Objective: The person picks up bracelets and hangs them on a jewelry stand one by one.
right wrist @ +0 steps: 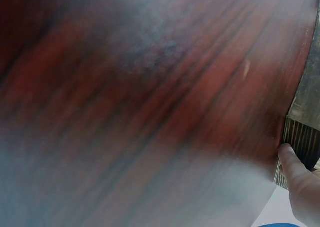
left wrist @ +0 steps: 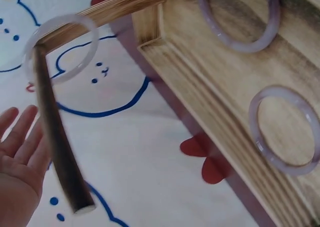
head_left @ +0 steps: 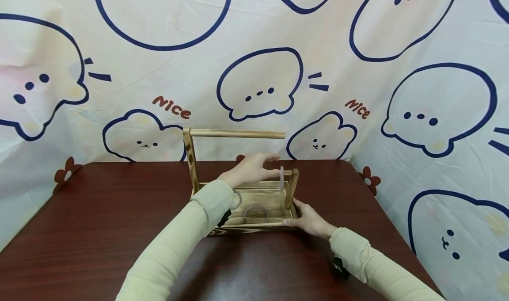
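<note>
A wooden stand point(head_left: 274, 198) with a tray base lies on the table, a tall post point(head_left: 191, 161) at its left and a short post point(head_left: 292, 189) at its right. On the short post's rod point(left wrist: 60, 147) hangs a pale lilac bangle point(head_left: 282, 185). My left hand point(head_left: 250, 169) is beside this rod with fingers extended, holding nothing in the left wrist view. Two more bangles, one partly behind my left wrist point(head_left: 240, 199) and another point(head_left: 256, 206), are in the tray. With my right hand point(head_left: 312, 221) I grip the tray's right end, thumb at the front edge.
A long bare rod point(head_left: 238, 134) runs rightward from the tall post, above my left hand. The dark red-brown table point(head_left: 99, 230) reaches back to a cartoon-printed cloth point(head_left: 191, 80) hung behind and at both sides.
</note>
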`<state>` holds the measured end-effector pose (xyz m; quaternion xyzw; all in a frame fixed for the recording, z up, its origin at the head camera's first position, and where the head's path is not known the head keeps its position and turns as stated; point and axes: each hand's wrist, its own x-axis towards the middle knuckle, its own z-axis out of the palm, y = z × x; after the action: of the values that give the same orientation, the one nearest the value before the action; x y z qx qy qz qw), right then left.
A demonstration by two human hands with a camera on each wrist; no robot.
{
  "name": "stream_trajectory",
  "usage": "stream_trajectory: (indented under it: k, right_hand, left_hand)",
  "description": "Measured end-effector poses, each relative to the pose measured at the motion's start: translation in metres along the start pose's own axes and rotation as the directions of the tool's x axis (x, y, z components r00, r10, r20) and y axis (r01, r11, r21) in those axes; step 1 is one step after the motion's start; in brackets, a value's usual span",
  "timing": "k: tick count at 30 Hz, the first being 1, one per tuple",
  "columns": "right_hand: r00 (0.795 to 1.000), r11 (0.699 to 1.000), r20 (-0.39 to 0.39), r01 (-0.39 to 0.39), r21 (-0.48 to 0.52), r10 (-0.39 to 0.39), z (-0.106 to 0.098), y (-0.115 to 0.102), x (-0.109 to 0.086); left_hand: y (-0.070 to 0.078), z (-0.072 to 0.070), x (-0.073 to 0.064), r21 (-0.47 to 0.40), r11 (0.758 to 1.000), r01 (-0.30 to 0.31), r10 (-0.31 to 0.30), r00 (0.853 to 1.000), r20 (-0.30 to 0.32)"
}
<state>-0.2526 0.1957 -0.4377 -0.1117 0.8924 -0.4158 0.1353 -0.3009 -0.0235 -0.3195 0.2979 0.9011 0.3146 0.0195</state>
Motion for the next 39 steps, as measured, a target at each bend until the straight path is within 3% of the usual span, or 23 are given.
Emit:
stream_trajectory:
  k: [5, 12, 19, 27, 34, 39]
  right_hand:
    - [1.0, 1.0, -0.009, -0.008, -0.012, 0.008, 0.0, 0.001, -0.002]
    - [1.0, 1.0, -0.021, 0.005, -0.021, -0.006, 0.002, 0.002, -0.002]
    - [1.0, 1.0, -0.015, 0.003, -0.004, -0.003, 0.002, 0.002, -0.002]
    - [1.0, 1.0, -0.01, 0.029, -0.009, -0.029, 0.001, 0.0, 0.001]
    - [1.0, 1.0, -0.007, 0.005, -0.007, -0.005, 0.002, 0.002, -0.001]
    - [1.0, 1.0, -0.017, 0.007, -0.016, -0.007, 0.001, 0.001, -0.002]
  left_hand:
    - [0.003, -0.011, -0.007, 0.005, 1.0, 0.017, -0.017, 1.0, -0.011]
    - [0.005, -0.022, -0.023, 0.014, 0.999, -0.033, 0.034, 0.999, -0.043]
    - [0.0, -0.019, -0.057, -0.019, 1.0, -0.013, 0.011, 0.994, -0.106]
    - [-0.01, -0.027, -0.092, -0.019, 0.999, -0.043, 0.037, 0.964, -0.262]
    - [-0.019, -0.033, -0.108, 0.02, 0.994, -0.11, 0.111, 0.941, -0.32]
    - [-0.029, -0.032, -0.116, 0.074, 0.984, -0.162, 0.177, 0.934, -0.311]
